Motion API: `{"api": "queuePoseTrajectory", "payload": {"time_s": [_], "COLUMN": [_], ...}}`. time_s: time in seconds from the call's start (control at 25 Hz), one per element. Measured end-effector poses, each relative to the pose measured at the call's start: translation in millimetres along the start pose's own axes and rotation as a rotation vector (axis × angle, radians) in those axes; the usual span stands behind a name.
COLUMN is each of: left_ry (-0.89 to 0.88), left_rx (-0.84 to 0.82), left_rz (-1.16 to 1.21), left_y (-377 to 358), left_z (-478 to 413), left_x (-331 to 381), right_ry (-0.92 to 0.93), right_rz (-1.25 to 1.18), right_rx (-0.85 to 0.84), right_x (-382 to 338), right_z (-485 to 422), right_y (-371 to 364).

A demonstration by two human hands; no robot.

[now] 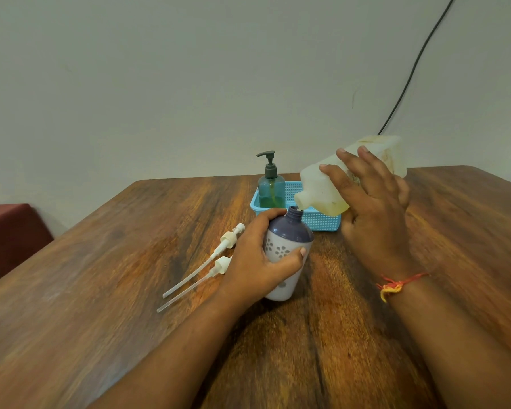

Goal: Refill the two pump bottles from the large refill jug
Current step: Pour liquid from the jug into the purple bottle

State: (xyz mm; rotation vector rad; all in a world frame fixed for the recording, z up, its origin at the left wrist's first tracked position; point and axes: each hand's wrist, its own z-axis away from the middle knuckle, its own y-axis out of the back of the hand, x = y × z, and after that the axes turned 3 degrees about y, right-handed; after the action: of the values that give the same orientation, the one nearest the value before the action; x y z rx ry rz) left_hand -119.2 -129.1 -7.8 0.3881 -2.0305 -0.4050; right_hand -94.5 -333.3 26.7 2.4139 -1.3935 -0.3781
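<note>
My left hand (255,261) grips a white bottle with a purple top (289,234), standing on the table with its neck uncapped. My right hand (372,208) holds the translucent refill jug (322,184) tilted on its side, its spout right over the bottle's neck. Two white pump heads with long tubes (219,255) lie on the table left of the bottle. A green pump bottle (271,187) with a dark pump stands in a blue basket (319,221) behind.
The wooden table (130,290) stretches wide to the left and right. A dark red seat (9,234) sits past the left edge. A black cable (413,69) runs down the wall behind the jug.
</note>
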Motion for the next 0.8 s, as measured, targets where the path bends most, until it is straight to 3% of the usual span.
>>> {"api": "queuePoseTrajectory", "payload": {"time_s": [0.8], "left_ry": [-0.033], "left_rx": [0.001], "left_rz": [0.018], "left_y": [-0.3], "left_z": [-0.9], "left_x": [-2.9], "right_ry": [0.021], "right_rz": [0.021], "right_rx": [0.005], "right_x": [-0.4], "right_z": [-0.8], "right_y": [1.8]}}
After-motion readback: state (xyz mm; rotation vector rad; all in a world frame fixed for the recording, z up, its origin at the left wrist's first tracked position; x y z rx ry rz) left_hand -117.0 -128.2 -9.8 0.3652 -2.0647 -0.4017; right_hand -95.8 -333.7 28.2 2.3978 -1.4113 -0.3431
